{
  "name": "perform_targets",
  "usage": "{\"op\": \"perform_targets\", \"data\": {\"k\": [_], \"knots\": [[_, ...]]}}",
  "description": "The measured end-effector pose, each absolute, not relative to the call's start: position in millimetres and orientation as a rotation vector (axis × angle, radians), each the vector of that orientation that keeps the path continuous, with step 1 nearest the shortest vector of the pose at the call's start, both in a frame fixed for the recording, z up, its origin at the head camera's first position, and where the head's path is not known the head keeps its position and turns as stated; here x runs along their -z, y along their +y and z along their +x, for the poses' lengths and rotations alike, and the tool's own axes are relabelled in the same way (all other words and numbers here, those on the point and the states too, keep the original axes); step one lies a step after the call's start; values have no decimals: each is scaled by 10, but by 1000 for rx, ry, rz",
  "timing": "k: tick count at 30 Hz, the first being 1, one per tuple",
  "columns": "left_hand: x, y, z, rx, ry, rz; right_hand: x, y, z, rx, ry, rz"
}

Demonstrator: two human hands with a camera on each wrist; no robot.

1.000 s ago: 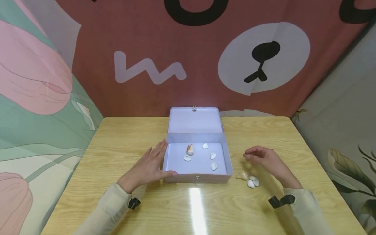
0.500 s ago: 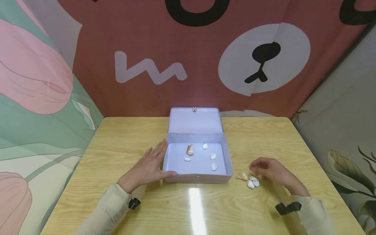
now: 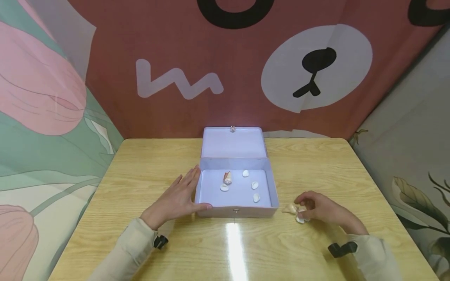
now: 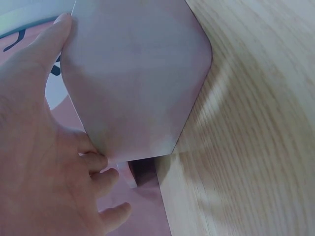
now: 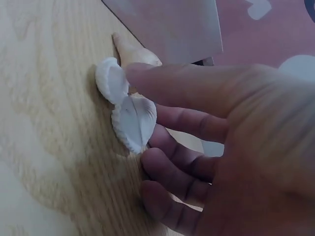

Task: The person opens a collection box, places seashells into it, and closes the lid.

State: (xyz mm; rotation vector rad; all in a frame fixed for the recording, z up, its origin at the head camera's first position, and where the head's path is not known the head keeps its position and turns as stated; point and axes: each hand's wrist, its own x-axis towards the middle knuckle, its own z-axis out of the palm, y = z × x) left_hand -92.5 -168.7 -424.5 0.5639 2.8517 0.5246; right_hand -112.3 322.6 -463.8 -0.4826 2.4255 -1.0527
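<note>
A pale lilac box (image 3: 236,212) stands on the table with its lid (image 3: 233,142) raised at the back. Inside lie a brown-and-white spiral shell (image 3: 227,178) and several white shells (image 3: 254,185). My left hand (image 3: 175,201) rests against the box's left side, fingers extended, thumb on the front rim. To the right of the box, my right hand (image 3: 321,210) reaches over a small group of shells. In the right wrist view, its thumb and loosely bent fingers lie around white ribbed shells (image 5: 135,123) on the table; a tan conch-like shell (image 5: 138,54) lies behind them.
The wooden table (image 3: 151,156) ends at a wall hanging (image 3: 168,113) with a bear drawing. Patterned fabric (image 3: 415,128) hangs along the right side. Dark straps (image 3: 342,249) sit at both wrists.
My right hand has moved down and toward the front, from above the table onto the group of shells. My left hand and the box have stayed in place.
</note>
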Motion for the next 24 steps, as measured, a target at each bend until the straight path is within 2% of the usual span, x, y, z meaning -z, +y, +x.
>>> {"op": "perform_targets", "data": {"k": [24], "knots": [[4266,-1692,-929,-531,2854,575,4610,3228,-1086,1029,2533,-520]]}}
